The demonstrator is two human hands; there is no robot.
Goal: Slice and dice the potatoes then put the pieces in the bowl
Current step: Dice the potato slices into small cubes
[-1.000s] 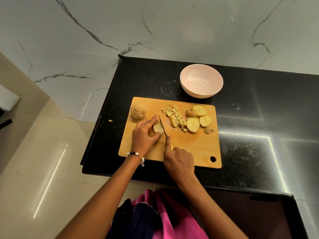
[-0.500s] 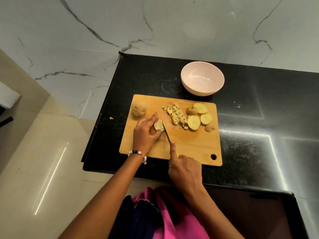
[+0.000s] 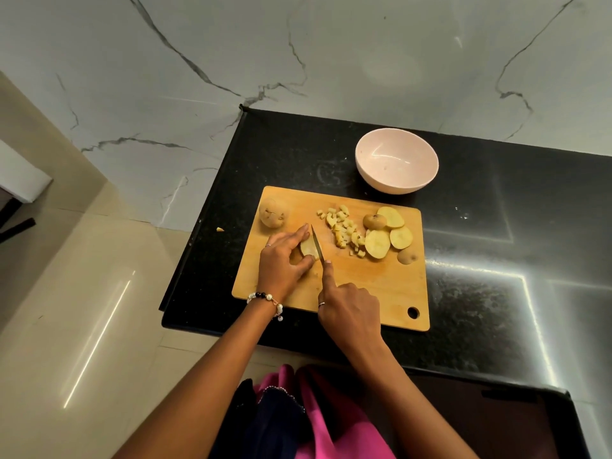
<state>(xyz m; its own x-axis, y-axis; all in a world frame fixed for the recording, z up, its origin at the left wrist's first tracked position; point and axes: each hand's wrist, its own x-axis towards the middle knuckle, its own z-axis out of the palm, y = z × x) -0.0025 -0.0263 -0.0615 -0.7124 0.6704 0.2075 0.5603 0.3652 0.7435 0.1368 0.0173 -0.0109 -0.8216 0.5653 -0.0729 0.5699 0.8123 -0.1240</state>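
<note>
Potato piece [image 3: 309, 249]: pale cut chunk, smooth and moist-looking, flat on the board, pinned under the left fingers [image 3: 299, 234].
Left hand [image 3: 281, 263]: curled round the potato piece, thumb at its near side, fingertips over the top; thin ring on one finger; bead bracelet [image 3: 265, 298] at the wrist, pearl-white and black.
Knife [image 3: 317, 242]: slim metal blade, edge down on the right face of the piece, just right of the left fingertips.
Right hand [image 3: 347, 309]: wrapped round the handle, which stays hidden; index finger straight along the spine; one ring.
Dice [image 3: 344, 231]: heap of small yellow cubes, beyond and right of the right fingers; too many to count.
Slices [image 3: 389, 233]: three flat oval rounds, overlapping, right of the dice; two skin-side end caps beside them.
Whole potato [image 3: 272, 213]: one, round, brown and rough-skinned, beyond the left fingers.
Board [image 3: 364, 293]: one wooden rectangle, rounded corners, hanging hole at the near right.
Bowl [image 3: 396, 160]: one, pale pink, glossy, round, beyond the board.
Surface [image 3: 496, 226]: black speckled polished stone.
Since half a second ago: blade steeper and further forward on the piece; right hand nearer the left.
</note>
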